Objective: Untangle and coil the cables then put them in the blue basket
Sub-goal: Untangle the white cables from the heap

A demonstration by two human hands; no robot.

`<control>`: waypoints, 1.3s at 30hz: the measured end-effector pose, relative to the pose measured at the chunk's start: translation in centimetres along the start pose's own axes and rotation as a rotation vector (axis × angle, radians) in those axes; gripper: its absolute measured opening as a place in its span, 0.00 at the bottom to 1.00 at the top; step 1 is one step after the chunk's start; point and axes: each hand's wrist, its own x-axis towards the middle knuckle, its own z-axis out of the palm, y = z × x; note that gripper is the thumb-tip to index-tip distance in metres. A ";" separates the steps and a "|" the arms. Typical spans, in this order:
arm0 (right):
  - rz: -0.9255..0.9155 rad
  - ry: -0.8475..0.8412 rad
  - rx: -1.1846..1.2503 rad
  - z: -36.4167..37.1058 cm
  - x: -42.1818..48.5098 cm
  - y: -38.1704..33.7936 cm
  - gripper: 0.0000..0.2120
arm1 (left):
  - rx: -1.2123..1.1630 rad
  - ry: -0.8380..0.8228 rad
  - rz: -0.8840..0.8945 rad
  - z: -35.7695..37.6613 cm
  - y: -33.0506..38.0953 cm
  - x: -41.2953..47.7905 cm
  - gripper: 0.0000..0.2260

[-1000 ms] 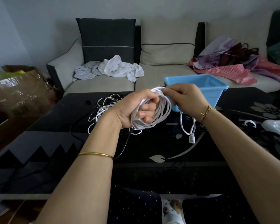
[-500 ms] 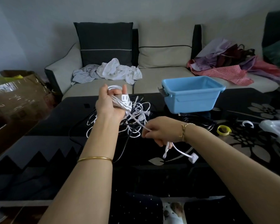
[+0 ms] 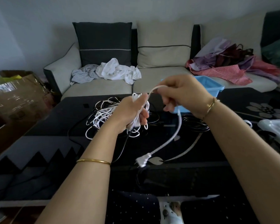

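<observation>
White plastic power cable (image 3: 175, 137): coiled part gripped in left hand (image 3: 129, 110), free end pinched by right hand (image 3: 183, 94), both in front of blue plastic basket (image 3: 214, 86); plug dangling.

The left hand (image 3: 129, 110) is gripping a coiled white cable (image 3: 176, 131) while the right hand (image 3: 183, 94) is pinching its free end above the surface (image 3: 200, 159).
</observation>
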 end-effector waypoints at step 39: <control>-0.062 -0.117 -0.704 6.8 0.1 5.7 0.11 | -1.106 -0.006 -0.057 -2.1 1.2 0.4 0.16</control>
